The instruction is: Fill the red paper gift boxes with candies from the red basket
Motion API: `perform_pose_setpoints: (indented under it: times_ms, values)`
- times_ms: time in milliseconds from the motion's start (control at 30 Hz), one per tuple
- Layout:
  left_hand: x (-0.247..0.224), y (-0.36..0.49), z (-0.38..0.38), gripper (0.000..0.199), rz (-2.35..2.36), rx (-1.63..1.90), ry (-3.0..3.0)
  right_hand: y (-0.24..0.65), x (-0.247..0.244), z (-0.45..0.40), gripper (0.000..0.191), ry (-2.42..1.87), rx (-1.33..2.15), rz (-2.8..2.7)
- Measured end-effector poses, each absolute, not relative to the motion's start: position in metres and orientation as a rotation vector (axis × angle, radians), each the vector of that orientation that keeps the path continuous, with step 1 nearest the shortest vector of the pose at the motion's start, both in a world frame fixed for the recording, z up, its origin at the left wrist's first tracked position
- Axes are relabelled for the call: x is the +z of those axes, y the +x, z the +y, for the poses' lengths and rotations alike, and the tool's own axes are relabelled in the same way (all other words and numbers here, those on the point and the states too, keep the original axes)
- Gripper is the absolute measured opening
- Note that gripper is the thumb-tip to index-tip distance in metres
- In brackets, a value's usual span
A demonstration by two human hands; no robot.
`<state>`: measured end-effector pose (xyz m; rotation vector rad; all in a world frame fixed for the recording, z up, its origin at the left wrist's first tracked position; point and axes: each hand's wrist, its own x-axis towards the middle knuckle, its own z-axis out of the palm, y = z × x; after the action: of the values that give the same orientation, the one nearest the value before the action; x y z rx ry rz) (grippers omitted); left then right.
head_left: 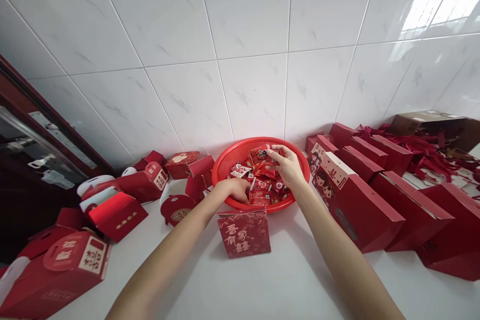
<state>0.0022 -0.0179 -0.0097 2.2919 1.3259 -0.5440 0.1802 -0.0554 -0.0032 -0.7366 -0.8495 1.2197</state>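
Note:
A round red plastic basket (225, 160) holds several small red packets (261, 184). My left hand (238, 189) reaches into its left side, with the fingertips hidden among the packets. Over the right part of the basket is my right hand (285, 164), thumb and fingers closed together at a red packet (273, 151). Between my forearms, just in front of the basket, a red box with pale lettering (245, 234) stands on the white table (262, 285).
Folded red gift boxes (62, 270) line the left side. Rows of upright red boxes (360, 210) stand on the right, with red ribbons (420, 152) and a cardboard box (431, 125) behind them. A tiled wall (251, 95) rises behind the basket.

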Motion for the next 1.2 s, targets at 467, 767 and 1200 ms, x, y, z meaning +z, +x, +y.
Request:
perform_pose_setpoints:
  times_ms: [467,767,1200]
  values:
    - [-0.021,-0.005,-0.006,0.020,1.353,-0.009,2.125,0.181,-0.003,-0.052,0.050,-0.750,1.193,-0.836]
    - [-0.026,-0.009,0.005,0.024,1.347,0.480,2.207,0.181,-0.002,-0.051,0.049,-0.737,1.179,-0.791]
    - [-0.022,0.064,0.011,0.010,1.197,-0.114,2.573,0.181,-0.001,-0.050,0.050,-0.715,1.135,-0.721]
